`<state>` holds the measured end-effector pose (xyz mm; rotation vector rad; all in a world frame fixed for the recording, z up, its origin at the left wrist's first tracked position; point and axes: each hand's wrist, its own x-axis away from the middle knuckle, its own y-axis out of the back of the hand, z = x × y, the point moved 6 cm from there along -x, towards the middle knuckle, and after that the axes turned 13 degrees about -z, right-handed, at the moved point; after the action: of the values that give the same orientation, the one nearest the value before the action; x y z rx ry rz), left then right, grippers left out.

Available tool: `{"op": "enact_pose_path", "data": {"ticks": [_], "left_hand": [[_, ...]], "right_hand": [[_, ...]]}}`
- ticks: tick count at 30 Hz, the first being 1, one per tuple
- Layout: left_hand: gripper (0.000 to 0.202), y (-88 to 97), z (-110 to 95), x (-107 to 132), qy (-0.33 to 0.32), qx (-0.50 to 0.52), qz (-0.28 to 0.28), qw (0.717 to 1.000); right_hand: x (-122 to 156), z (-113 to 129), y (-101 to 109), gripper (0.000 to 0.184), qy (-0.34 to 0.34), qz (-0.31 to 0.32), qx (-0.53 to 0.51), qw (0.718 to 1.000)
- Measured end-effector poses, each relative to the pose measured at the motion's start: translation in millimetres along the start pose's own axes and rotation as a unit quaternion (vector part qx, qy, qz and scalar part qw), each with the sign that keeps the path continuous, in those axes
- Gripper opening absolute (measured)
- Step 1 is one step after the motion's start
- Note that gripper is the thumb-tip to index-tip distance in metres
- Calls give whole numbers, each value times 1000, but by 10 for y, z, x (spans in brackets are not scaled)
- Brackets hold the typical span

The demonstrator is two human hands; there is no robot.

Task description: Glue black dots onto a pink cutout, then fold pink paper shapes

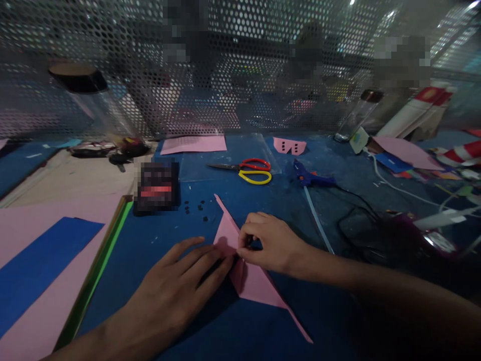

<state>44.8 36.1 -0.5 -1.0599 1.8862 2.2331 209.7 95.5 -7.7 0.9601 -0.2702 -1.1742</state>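
Observation:
A folded pink paper shape (259,283) lies in front of me on the blue table, its thin pointed ends reaching up-left and down-right. My left hand (176,276) rests with fingers stretched out, their tips pressing on the paper's left side. Over the middle of the paper, my right hand (274,243) is closed in a pinch against its surface. What the pinch holds is too small to make out, and the fingertips of both hands nearly meet there. Several small black paper bits (205,218) are scattered on the table beyond my left hand.
Red-and-yellow-handled scissors (255,171) lie ahead, near a blue glue gun (310,178) with its cable. A pink cutout with black squares (289,146) and a pink sheet (193,145) sit farther back. A dark, blurred-out object (156,188) stands left, beside a blue strip (45,265) on pink paper.

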Motion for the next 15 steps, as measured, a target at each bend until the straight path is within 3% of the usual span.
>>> {"op": "enact_pose_path", "data": {"ticks": [15], "left_hand": [[35, 11, -36, -81, 12, -13, -7, 1000]], "right_hand": [[-13, 15, 0, 6, 5, -3, 14, 1000]]}}
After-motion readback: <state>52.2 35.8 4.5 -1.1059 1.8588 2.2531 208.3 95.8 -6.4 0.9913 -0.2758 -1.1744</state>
